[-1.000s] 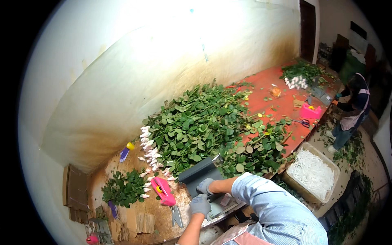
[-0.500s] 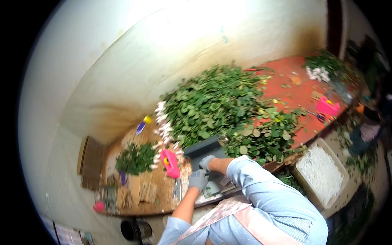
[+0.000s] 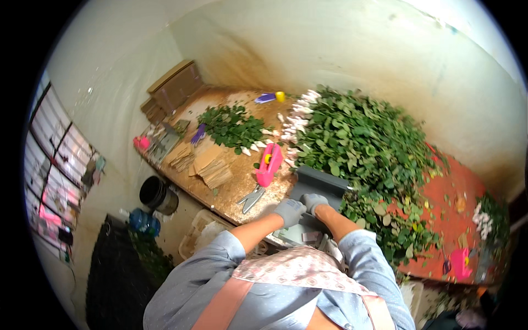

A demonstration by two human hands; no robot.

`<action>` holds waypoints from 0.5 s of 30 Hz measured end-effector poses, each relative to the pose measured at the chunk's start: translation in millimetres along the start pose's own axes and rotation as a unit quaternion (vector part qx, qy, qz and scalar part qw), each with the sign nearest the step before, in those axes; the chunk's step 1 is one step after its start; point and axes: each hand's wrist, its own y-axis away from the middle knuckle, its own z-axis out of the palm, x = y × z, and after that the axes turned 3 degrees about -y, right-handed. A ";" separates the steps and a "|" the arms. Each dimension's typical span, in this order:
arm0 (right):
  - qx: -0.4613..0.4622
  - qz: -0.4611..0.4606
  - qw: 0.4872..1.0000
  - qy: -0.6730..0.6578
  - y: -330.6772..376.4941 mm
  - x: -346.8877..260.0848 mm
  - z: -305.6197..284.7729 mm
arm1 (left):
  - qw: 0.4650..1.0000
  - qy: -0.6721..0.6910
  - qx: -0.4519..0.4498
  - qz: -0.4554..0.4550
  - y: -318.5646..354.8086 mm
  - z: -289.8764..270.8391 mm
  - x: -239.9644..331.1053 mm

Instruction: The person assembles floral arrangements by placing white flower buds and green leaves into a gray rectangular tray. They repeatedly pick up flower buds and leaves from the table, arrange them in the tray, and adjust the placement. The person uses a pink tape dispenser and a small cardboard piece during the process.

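My left hand [image 3: 290,212], in a grey glove, is closed over the near part of a grey angled tray [image 3: 324,180]. Close beside it, my right hand [image 3: 314,203], also gloved, curls down into the tray. Whatever the fingers grip is hidden beneath the gloves. Just left of the tray stands a pink tape dispenser [image 3: 269,166], with metal shears [image 3: 252,199] lying in front of it. A large heap of leafy green stems [image 3: 363,137] spreads behind and right of the tray. White-wrapped flower heads [image 3: 300,114] line the heap's left side.
Flat cardboard pieces [image 3: 212,166] and a smaller leafy bunch [image 3: 234,125] lie on the wooden table [image 3: 234,192]. Cardboard boxes [image 3: 176,85] stand at its back left. A black bucket [image 3: 158,195] and a blue water jug [image 3: 144,221] are on the floor. Another pink dispenser [image 3: 461,263] sits far right.
My view has swung left, so the table appears shifted right and more of the floor and window shows. Both hands stay close together at the grey tray.
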 end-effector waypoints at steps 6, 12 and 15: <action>-0.047 -0.002 0.999 0.004 9.6 -16.4 -14.4 | 0.997 0.004 0.071 0.030 -3.6 46.7 -17.2; -0.046 0.035 0.998 0.003 14.4 -10.3 -16.3 | 0.982 0.134 -0.014 0.135 5.9 1.6 -41.1; -0.068 0.031 0.997 -0.002 20.1 -22.9 -26.4 | 0.966 0.236 -0.040 0.092 25.6 -55.2 -99.6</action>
